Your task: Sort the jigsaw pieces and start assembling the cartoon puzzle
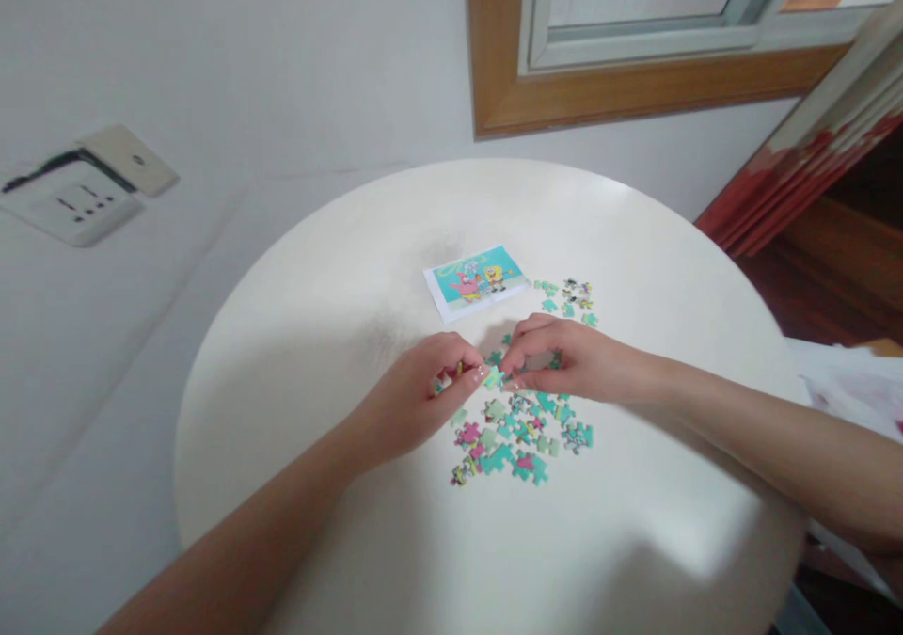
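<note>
My left hand [423, 395] and my right hand [571, 360] meet over the middle of a round white table [353, 287]. Both pinch small teal jigsaw pieces [494, 376] where their fingertips touch. Just below the hands lies a loose pile of several puzzle pieces [518, 437], teal and pink. A smaller cluster of pieces [568, 298] sits behind my right hand. A picture card [476, 280] with cartoon figures lies flat beyond the hands.
A wall socket panel [85, 193] is on the white wall at left. A wood-framed window [635, 42] is behind the table. A red-and-white curtain [811, 165] hangs at right, with white cloth [853, 381] by the table's right edge.
</note>
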### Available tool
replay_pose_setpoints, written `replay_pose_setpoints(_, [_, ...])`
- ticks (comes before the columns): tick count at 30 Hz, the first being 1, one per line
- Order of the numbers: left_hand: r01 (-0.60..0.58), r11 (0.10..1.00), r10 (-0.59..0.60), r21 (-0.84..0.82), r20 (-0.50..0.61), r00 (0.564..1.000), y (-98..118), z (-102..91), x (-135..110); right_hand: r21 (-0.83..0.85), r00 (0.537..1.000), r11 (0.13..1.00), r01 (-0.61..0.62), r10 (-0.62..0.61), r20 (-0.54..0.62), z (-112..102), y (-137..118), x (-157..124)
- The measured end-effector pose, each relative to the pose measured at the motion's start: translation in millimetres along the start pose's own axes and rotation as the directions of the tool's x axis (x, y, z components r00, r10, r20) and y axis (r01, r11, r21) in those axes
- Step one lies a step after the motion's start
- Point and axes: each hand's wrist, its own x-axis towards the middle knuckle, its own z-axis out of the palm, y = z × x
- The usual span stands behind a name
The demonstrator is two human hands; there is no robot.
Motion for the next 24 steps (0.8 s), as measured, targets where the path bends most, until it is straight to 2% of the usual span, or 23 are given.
replay_pose_setpoints(9, [-0.077,0.997,0.077,0.016,-0.006,0.997,-4,3.6,1,0.142,0.996,0.986,-0.085,0.084,0.013,5,-2,2])
replay_pose_setpoints(16, [-0.110,0.992,0.113,0.058,-0.062,0.992,-10,6.9,1,0.209,0.986,0.967,-0.147,0.160,-0.047,7,3,3])
replay_pose_setpoints(20, [-0.214,0.962,0.237,0.170,-0.128,0.963,-15,9.2,0,0.262,0.974,0.948,-0.178,0.209,-0.093,10,7,3])
replay_pose_setpoints(24, [-0.297,0.898,0.372,0.326,-0.200,0.906,-17,10.7,-1,0.286,0.975,0.943,-0.172,0.205,-0.089,12,9,4])
